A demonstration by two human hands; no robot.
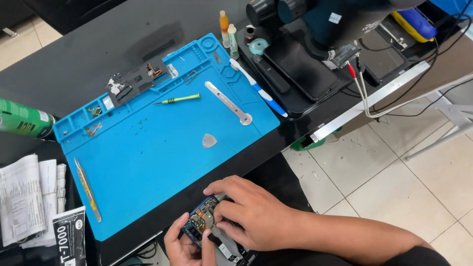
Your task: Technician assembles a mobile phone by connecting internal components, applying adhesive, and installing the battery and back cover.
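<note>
I see a small opened phone with its back off, circuit board and copper parts exposed [204, 222], held low at the near edge of the frame, just past the front edge of the dark desk [79, 64] and off the mat. My left hand [185, 244] cradles it from below, its fingers [173, 231] wrapped up around the left side of the phone. My right hand [251, 212] lies over it from the right, its fingers [224, 209] pinched narrow on the board near the phone's upper end; whether they hold a small part there I cannot tell.

Just beyond the hands lies a large blue rubber work mat [148, 148]. On it, nearest the phone, rests a small grey triangular pick [209, 141]. Further up lie a flat silver metal pry bar [229, 102] and a thin yellow-green screwdriver [178, 99], apart from each other. A black phone frame piece [135, 81] sits at the mat's far left corner, and a long metal tweezer [87, 189] lies along its left edge.

A white-and-blue toothbrush [258, 88] lies along the mat's right edge, beside a black microscope base [305, 69]. To the left are a green can [22, 118], folded white papers [27, 197] and a black glue tube [69, 236].
</note>
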